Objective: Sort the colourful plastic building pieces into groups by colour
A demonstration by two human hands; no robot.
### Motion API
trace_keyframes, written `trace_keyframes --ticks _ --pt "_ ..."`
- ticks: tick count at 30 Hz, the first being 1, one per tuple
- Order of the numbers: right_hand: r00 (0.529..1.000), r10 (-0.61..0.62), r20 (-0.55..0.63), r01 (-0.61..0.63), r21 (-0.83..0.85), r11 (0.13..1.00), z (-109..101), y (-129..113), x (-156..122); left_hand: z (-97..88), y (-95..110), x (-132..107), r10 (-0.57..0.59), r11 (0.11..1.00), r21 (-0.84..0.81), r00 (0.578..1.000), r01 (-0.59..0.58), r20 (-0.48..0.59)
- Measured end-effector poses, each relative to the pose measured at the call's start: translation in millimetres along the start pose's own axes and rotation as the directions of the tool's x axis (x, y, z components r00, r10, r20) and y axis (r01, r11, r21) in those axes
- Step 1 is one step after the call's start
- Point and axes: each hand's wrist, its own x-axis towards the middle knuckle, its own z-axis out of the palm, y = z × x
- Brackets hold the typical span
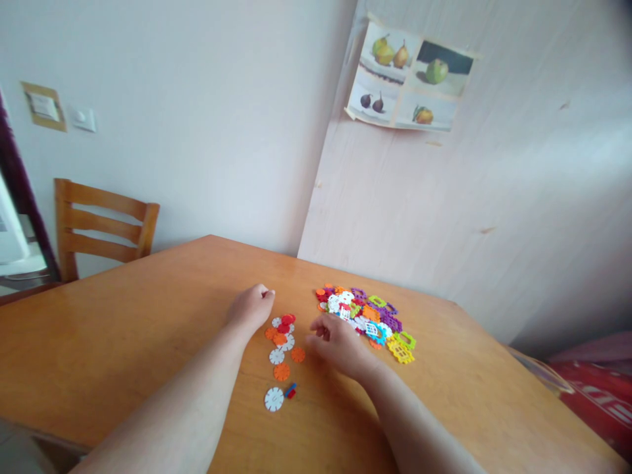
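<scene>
My left hand [253, 308] is closed in a fist just left of a loose row of plastic discs; anything inside it is hidden. My right hand [336, 340] hovers between that row and a colourful heap, its fingers loosely curled and apart, with nothing visible in them. The row has red discs [286, 323] at its far end, then orange and white notched ones, such as an orange disc [281, 372]. Nearest to me lie a white disc [274, 399] and a small blue and red piece [291, 391]. The heap of connector pieces [371, 313] lies beyond my right hand.
All the pieces lie on a wooden table [148, 316]. A wooden chair [106, 220] stands at its far left. Behind the table is a pale wall, with a sheet of fruit pictures [409, 79] taped up. Something red [592, 395] is beyond the right edge.
</scene>
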Motion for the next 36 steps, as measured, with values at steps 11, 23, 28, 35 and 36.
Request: trace_keyframes --ticks 11,23,28,35,36 --pt "0.98 0.042 0.193 -0.037 -0.033 0.999 17 -9 -3 -1.6 2 -1 -0.007 1.0 0.014 1.0 0.007 -0.001" --pt "0.742 0.092 -0.665 -0.025 0.11 0.994 -30 9 9 0.4 2 -1 -0.013 1.0 -0.011 1.0 0.013 -0.013" --pt "0.998 -0.005 -0.063 0.015 0.164 0.986 -29 -13 -5 -1.7 4 -2 -0.027 0.999 -0.02 1.0 0.027 0.002" --pt "0.866 -0.073 0.494 0.037 0.082 0.996 -18 -41 -25 -3.6 7 -4 -0.019 1.0 -0.008 1.0 0.019 -0.008" --pt "0.851 -0.083 0.519 0.055 0.069 0.996 -16 -42 -26 -3.4 7 -4 -0.022 1.0 -0.006 1.0 0.022 -0.007"
